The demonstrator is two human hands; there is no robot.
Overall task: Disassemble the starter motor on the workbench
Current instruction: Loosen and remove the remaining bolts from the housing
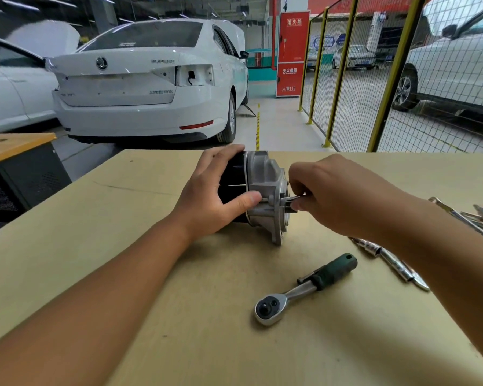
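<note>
Head view, frame centre: starter motor point(262, 190) housings unseparated; left hand point(215, 196) grips body, right hand point(338, 193) pinches bolt point(289, 201); ratchet point(304, 291) idle.

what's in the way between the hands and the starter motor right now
Nothing visible. The left hand already grips the starter motor around its black body, and the right hand pinches a thin bolt at the silver end housing. The ratchet lies apart, nearer the camera.
</note>
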